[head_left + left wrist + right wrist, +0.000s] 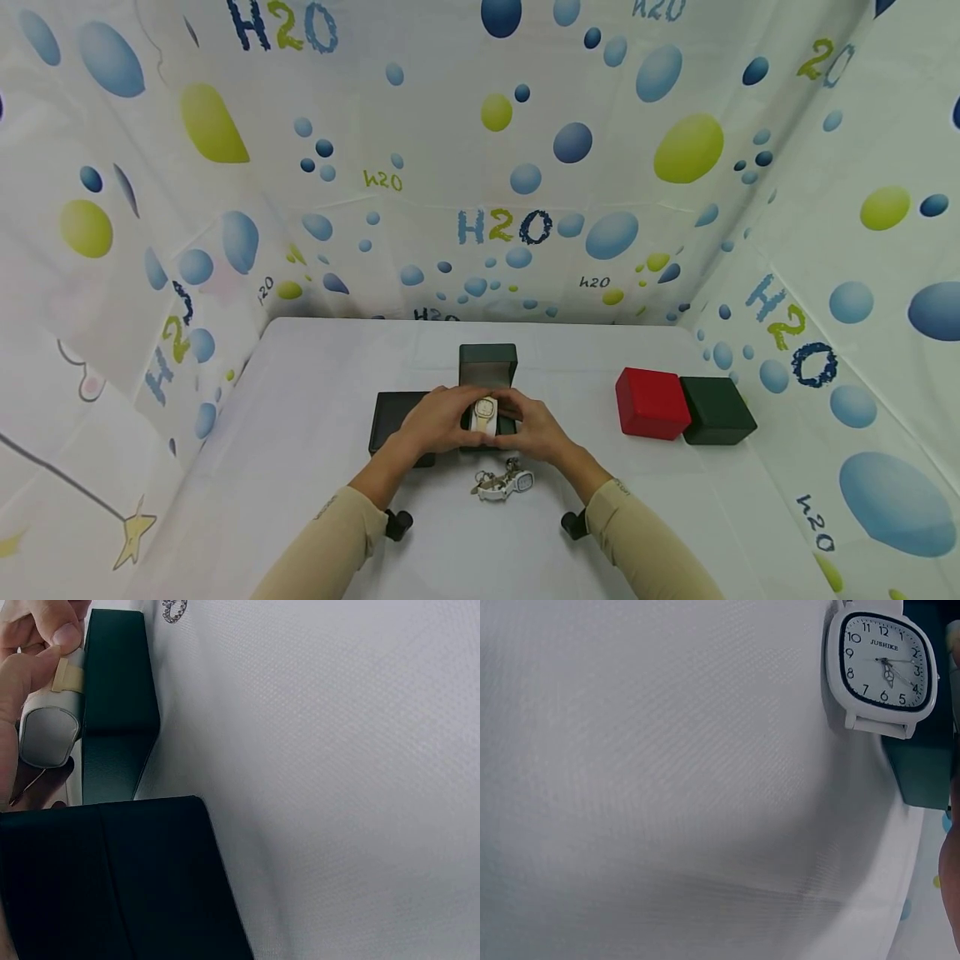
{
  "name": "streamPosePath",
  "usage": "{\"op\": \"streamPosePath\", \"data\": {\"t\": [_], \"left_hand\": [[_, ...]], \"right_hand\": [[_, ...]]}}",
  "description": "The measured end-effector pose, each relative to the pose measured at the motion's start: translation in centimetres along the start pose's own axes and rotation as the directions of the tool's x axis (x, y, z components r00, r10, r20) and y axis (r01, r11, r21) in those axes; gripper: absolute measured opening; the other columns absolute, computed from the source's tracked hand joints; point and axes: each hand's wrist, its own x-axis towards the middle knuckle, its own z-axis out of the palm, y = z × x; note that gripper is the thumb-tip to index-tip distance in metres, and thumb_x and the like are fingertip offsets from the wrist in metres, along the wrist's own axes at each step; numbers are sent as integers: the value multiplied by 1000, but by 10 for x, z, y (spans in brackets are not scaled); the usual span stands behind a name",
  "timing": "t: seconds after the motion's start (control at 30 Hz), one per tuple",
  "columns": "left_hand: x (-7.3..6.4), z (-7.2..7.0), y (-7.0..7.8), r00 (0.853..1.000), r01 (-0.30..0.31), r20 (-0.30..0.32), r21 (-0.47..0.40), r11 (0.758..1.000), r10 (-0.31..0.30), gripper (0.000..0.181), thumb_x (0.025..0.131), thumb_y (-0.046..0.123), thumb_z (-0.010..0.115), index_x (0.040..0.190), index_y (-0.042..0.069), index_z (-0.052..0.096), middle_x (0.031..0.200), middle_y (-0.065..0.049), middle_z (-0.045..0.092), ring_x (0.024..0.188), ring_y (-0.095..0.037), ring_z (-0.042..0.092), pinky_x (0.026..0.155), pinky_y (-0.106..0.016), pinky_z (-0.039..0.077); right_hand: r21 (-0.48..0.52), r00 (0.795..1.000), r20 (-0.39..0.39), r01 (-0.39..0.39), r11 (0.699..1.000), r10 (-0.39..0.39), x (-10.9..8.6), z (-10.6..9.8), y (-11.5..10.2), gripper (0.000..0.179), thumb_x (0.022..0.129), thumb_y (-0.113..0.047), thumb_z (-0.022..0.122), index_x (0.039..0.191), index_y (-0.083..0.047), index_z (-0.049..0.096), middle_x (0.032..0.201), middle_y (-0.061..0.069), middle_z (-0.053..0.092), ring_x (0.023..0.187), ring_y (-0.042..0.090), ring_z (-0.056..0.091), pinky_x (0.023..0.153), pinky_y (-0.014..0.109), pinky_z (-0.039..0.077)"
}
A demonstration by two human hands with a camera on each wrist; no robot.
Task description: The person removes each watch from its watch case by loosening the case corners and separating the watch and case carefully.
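Note:
A watch (pixel 485 408) with a cream band is wrapped round a white cushion (pixel 49 736), directly over an open green box (pixel 487 360). My left hand (pixel 442 419) grips the cushion from the left, and my right hand (pixel 536 428) holds it from the other side. In the left wrist view, fingertips (pixel 66 636) pinch at the cream band on top. The box's lid stands raised behind the hands. In front of it lies a white watch (pixel 885 664) with a square dial, beside a metal bracelet (pixel 175 609).
A dark box (pixel 393 417) lies left of the green one, partly under my left forearm. To the right, a red box (pixel 651 404) and a closed dark green box (pixel 717 411) stand side by side. A patterned curtain (pixel 420 125) hangs around the white table (pixel 315 500).

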Motion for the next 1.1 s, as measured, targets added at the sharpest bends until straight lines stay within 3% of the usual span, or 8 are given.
{"op": "streamPosePath", "data": {"t": [0.3,0.5,0.93,1.1], "left_hand": [[1,2,0,999,43,-9,0,999,-43,76,86,62,78,148,24,57,140,7,66,126,-12,63,114,-47,42],[2,2,-2,998,70,3,-20,997,-70,76,86,60,79,148,21,57,139,4,67,123,-14,64,114,-47,45],[2,1,-1,1000,16,-11,-17,1000,-16,73,88,56,77,148,21,56,136,5,67,112,-11,65,105,-45,50],[1,0,-2,1000,19,-7,-46,999,-19,78,88,59,76,154,28,49,147,7,61,127,-13,61,110,-48,47]], "right_hand": [[13,1000,6,-29,999,29,0,-1,3,71,84,-31,89,144,-18,54,147,4,59,133,20,63,109,31,51],[32,1000,5,-7,999,7,1,-1,4,70,86,-29,88,145,-15,53,145,8,61,134,24,62,110,33,51],[62,1000,-2,0,998,0,2,0,3,70,86,-21,87,146,-11,51,146,14,60,136,28,60,110,34,50],[127,1000,-4,21,992,-21,3,0,6,72,87,-10,86,148,-9,48,150,17,56,139,34,57,112,38,49]]}}
